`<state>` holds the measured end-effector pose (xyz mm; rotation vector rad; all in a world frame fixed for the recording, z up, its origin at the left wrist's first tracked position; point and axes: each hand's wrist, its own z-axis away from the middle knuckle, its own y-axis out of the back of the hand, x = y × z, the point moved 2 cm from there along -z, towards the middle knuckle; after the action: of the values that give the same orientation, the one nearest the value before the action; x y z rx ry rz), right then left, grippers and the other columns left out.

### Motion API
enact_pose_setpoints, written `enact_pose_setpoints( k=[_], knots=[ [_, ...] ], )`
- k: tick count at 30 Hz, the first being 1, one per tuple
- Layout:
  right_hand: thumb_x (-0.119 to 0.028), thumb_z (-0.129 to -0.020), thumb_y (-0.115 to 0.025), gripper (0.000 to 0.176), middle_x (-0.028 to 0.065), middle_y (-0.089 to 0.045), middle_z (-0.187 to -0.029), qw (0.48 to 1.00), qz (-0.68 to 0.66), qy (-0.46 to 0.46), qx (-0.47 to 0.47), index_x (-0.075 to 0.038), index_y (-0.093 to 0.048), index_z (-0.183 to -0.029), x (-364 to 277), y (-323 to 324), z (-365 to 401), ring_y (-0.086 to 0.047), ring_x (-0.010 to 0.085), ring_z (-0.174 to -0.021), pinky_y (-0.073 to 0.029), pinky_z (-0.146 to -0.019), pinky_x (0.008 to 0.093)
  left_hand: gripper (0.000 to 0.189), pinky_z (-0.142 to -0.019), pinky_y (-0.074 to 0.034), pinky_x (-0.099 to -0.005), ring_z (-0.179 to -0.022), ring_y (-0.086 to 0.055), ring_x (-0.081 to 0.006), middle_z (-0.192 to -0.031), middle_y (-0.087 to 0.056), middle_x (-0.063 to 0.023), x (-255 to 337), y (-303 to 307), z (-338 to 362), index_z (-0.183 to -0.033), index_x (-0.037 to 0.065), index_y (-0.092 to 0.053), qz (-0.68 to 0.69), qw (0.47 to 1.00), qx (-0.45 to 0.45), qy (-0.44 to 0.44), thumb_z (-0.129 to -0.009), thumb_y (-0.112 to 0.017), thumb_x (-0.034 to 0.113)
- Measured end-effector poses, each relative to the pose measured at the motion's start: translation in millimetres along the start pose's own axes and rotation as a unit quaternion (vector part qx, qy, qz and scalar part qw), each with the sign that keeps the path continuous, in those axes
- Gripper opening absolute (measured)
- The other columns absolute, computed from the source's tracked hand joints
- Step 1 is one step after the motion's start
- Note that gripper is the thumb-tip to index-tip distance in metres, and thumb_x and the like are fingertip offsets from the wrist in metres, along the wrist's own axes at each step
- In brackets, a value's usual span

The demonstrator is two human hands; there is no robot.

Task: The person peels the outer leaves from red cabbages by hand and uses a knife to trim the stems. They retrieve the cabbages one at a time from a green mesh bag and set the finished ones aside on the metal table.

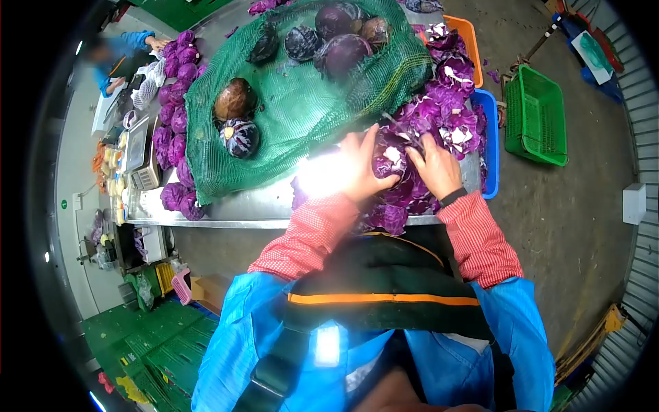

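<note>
Our blue jacket (237, 343) and dark apron (391, 275), its orange stripe running across, sit closest to the lens, with red checked sleeves (477, 240) reaching toward the metal bench (254, 214). Near the bench's close edge, our left grip (358, 168) curves around a purple cabbage (390, 165), thumb and fingers pressed against it; strong glare washes out part of that hand. Our right grip (439, 167), a dark band at its wrist, is bent in just beside the same cabbage. Something slim and greyish shows by its fingertips, but blur hides what it is, and we cannot tell whether the right fingers are closed on it.

Loose purple leaves (449, 103) heap up beyond and to the right of our hands, near a blue crate (491, 141) and an orange crate (475, 60). We see a green mesh sack (302, 127) spread beyond our left hand, with several darker cabbages (235, 99) about it. Along its left side runs a row of purple heads (163, 145), beside a scale (144, 175). A co-worker's hand (156, 43) is near the row's far end. On the floor at right stands a green basket (539, 147).
</note>
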<state>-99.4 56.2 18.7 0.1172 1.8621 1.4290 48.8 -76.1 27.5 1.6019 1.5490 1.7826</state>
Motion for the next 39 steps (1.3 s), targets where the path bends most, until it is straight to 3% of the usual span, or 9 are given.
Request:
enact_pose_setpoints(
  k=[2,10,13,16,19,21,23,32,39],
  knots=[
    [-0.038,-0.087,-0.069,0.047,0.0225,-0.068,-0.082,0.998,-0.034,0.018,0.042,-0.005,-0.051,-0.115,-10,3,-13,-0.067,0.0415,-0.072,-0.053,-0.06,0.0499,0.107,-0.099,-0.043,-0.0471,-0.112,-0.046,-0.0381,-0.12,-0.044,-0.0208,2,7,6,-0.146,0.004,-0.037,0.021,1.0,-0.015,-0.008,-0.056,-0.086,0.034],
    [-0.034,-0.088,-0.066,0.023,0.0167,-0.068,-0.077,0.999,-0.036,-0.014,-0.008,-0.013,-0.062,-0.095,12,-47,-55,-0.067,0.0386,-0.074,-0.052,-0.064,0.0496,0.107,-0.107,-0.037,-0.0503,-0.126,-0.04,-0.0423,-0.134,-0.037,-0.0254,-4,-7,53,-0.145,0.004,-0.036,0.069,0.997,0.026,0.004,-0.057,-0.089,0.032],
    [-0.048,-0.086,-0.066,0.045,0.0189,-0.07,-0.089,1.0,-0.004,-0.005,-0.019,-0.009,-0.058,-0.108,10,-46,-49,-0.068,0.0386,-0.082,-0.053,-0.067,0.0491,0.11,-0.107,-0.037,-0.0503,-0.127,-0.039,-0.0417,-0.134,-0.035,-0.0252,-15,-11,85,-0.145,0.004,-0.033,0.128,0.988,0.076,0.047,-0.057,-0.091,0.034],
    [-0.052,-0.088,-0.062,0.06,0.0212,-0.069,-0.097,1.0,-0.012,0.015,0.003,-0.008,-0.05,-0.127,-24,-14,-24,-0.067,0.0403,-0.089,-0.053,-0.073,0.0484,0.112,-0.104,-0.041,-0.0467,-0.119,-0.044,-0.0375,-0.125,-0.036,-0.0206,-19,9,73,-0.146,0.005,-0.03,0.234,0.947,0.111,0.19,-0.056,-0.09,0.033],
    [-0.033,-0.099,-0.05,0.025,0.0168,-0.067,-0.088,0.996,-0.038,0.075,0.005,-0.01,-0.06,-0.103,-42,16,10,-0.066,0.0374,-0.073,-0.052,-0.061,0.0472,0.109,-0.101,-0.046,-0.0426,-0.115,-0.051,-0.0349,-0.126,-0.039,-0.0213,-17,13,58,-0.147,0.007,-0.03,0.208,0.951,0.11,0.2,-0.058,-0.089,0.03],
    [-0.026,-0.096,-0.056,0.017,0.0137,-0.063,-0.075,0.991,-0.005,0.137,0.006,-0.009,-0.057,-0.094,-54,27,41,-0.063,0.0349,-0.058,-0.051,-0.05,0.0445,0.107,-0.101,-0.046,-0.0427,-0.115,-0.051,-0.0344,-0.126,-0.04,-0.0213,-26,0,60,-0.146,0.007,-0.03,0.166,0.962,0.116,0.184,-0.059,-0.089,0.028],
    [-0.024,-0.095,-0.058,0.015,0.0139,-0.062,-0.073,0.987,0.107,0.108,-0.054,-0.009,-0.057,-0.093,-57,27,64,-0.063,0.034,-0.058,-0.051,-0.05,0.0431,0.106,-0.102,-0.045,-0.0427,-0.116,-0.051,-0.0348,-0.127,-0.039,-0.0212,-23,-2,60,-0.146,0.007,-0.03,0.21,0.947,0.113,0.215,-0.06,-0.089,0.026],
    [-0.032,-0.1,-0.045,0.032,0.0279,-0.065,-0.08,0.989,0.013,-0.147,-0.033,-0.006,-0.059,-0.111,58,10,63,-0.063,0.0471,-0.077,-0.048,-0.065,0.0558,0.107,-0.106,-0.041,-0.0439,-0.121,-0.045,-0.0362,-0.13,-0.034,-0.0221,-17,-5,50,-0.146,0.005,-0.029,0.186,0.954,0.121,0.2,-0.06,-0.088,0.025],
    [-0.032,-0.098,-0.053,0.032,0.0225,-0.068,-0.092,0.989,-0.146,-0.004,0.0,-0.005,-0.057,-0.114,-57,3,19,-0.066,0.0415,-0.082,-0.051,-0.07,0.0499,0.108,-0.105,-0.041,-0.0433,-0.121,-0.045,-0.0355,-0.129,-0.033,-0.0217,-10,1,53,-0.145,0.002,-0.029,0.267,0.937,0.119,0.192,-0.059,-0.089,0.027]
  ],
)
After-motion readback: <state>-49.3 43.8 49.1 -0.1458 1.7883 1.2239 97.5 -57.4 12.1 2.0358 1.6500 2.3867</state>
